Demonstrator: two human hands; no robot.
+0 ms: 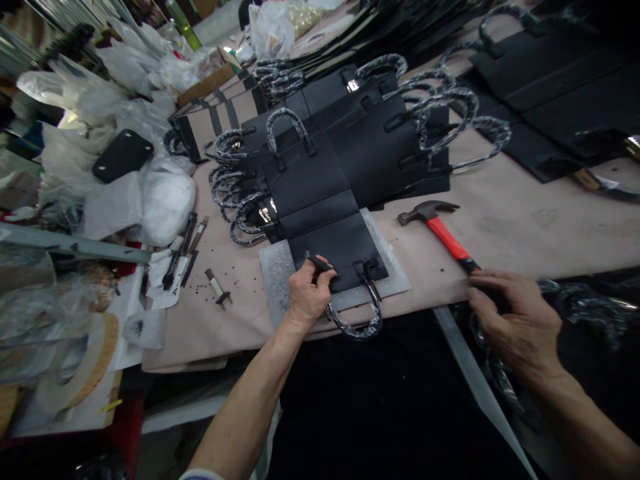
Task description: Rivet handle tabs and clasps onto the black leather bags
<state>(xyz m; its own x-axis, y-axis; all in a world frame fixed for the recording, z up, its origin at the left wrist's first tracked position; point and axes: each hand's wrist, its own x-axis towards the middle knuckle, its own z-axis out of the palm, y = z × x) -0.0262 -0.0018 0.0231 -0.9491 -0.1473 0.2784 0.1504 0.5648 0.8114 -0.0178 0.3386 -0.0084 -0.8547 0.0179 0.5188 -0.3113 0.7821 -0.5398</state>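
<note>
My right hand (520,320) is wrapped round the grip of a claw hammer (447,237) with a red and black handle. The hammer's head is over the table, to the right of the stone slab. My left hand (311,290) pinches a short black tab (321,263), which looks like one end of a plastic-wrapped bag handle (357,331). The handle's other end lies on a black bag panel (333,243). Under that panel is a grey stone slab (277,273). The handle loop hangs at the table's front edge.
More black bag panels (385,153) with wrapped handles overlap behind. A small punch-like tool (217,287) and several slim tools (187,247) lie left. Plastic bags (165,193) and a tape roll (75,373) crowd the left side. Further black panels (565,93) lie at right.
</note>
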